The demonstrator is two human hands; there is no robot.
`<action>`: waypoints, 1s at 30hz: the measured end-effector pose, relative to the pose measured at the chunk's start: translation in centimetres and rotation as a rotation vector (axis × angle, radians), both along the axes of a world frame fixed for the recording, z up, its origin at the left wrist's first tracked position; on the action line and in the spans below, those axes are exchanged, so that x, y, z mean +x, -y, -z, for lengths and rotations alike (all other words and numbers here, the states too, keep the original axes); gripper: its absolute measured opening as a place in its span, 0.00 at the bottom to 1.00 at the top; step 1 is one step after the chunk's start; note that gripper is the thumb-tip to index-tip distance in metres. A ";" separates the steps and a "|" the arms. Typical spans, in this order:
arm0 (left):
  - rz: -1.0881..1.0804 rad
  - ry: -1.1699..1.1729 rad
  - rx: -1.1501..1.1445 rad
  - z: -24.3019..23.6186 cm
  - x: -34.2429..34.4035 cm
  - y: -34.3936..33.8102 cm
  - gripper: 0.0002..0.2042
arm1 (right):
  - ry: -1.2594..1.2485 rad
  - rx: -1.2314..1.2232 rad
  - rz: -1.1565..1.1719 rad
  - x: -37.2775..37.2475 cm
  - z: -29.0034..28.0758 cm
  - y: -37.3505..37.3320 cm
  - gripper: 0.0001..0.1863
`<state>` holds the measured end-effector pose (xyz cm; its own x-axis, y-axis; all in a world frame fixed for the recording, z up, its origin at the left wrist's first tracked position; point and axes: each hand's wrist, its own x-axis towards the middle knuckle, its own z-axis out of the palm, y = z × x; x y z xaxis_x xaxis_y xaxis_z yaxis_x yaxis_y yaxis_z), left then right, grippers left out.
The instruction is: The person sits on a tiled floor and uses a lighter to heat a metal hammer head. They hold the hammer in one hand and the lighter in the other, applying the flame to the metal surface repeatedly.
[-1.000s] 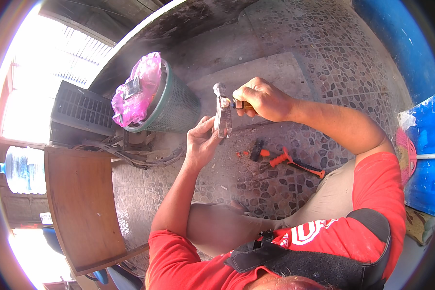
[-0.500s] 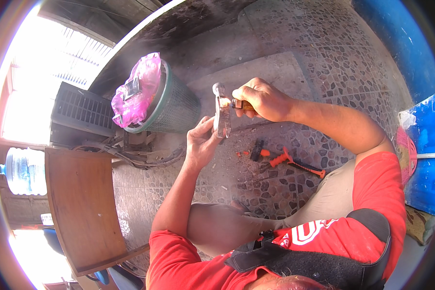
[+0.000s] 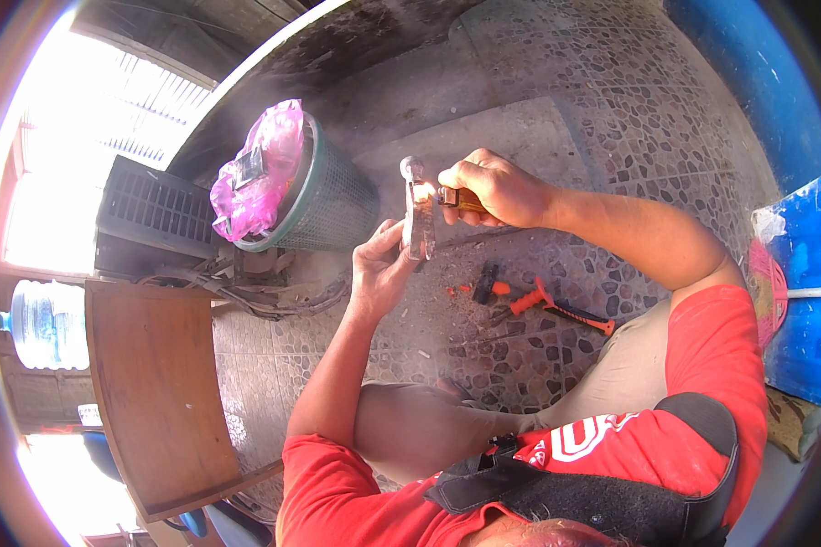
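Note:
In my left hand (image 3: 380, 272), fingers closed on its lower part, is a worn grey metal claw hammer head (image 3: 419, 219). It stands roughly upright, with its round face at the top and two prongs at the bottom. My right hand (image 3: 502, 190) is closed around a yellowish lighter (image 3: 461, 199). A small bright flame (image 3: 424, 190) touches or nearly touches the hammer head's side, just below the round face. Below my hands, on the floor, lie a black-headed tool (image 3: 486, 283) and an orange-and-black handle (image 3: 579, 319).
A green mesh basket (image 3: 342, 205) with a pink plastic bag (image 3: 274, 159) stands at the left. Nearby are a wooden table (image 3: 160, 392), a water jug (image 3: 50, 324) and a dark slatted casing (image 3: 155, 208). Orange bits and debris lie on the stone-patterned floor (image 3: 520, 365). Blue drums (image 3: 803, 283) stand right.
The flame at the hammer head looks brighter and larger. Both hands have stayed almost in place, still holding the hammer head and the lighter.

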<state>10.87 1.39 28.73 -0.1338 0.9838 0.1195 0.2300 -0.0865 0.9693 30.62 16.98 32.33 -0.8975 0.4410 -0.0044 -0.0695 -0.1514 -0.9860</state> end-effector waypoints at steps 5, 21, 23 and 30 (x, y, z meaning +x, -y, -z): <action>-0.005 -0.003 -0.009 -0.1 0.0 0.0 0.16 | 0.005 0.029 -0.015 0.1 -0.1 0.0 0.26; 0.001 0.004 -0.008 -0.2 0.0 0.0 0.16 | 0.009 0.075 -0.038 0.2 -0.4 0.1 0.28; 0.002 0.004 -0.005 -0.1 0.0 -0.1 0.16 | 0.007 0.080 -0.041 0.3 -0.4 0.1 0.28; 0.005 0.007 0.003 0.0 0.1 0.1 0.09 | 0.008 0.066 -0.040 0.1 0.1 -0.1 0.27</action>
<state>10.96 1.34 28.75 -0.1296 0.9841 0.1215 0.2232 -0.0905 0.9706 30.67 17.12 32.26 -0.9144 0.4044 0.0163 -0.0568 -0.0884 -0.9945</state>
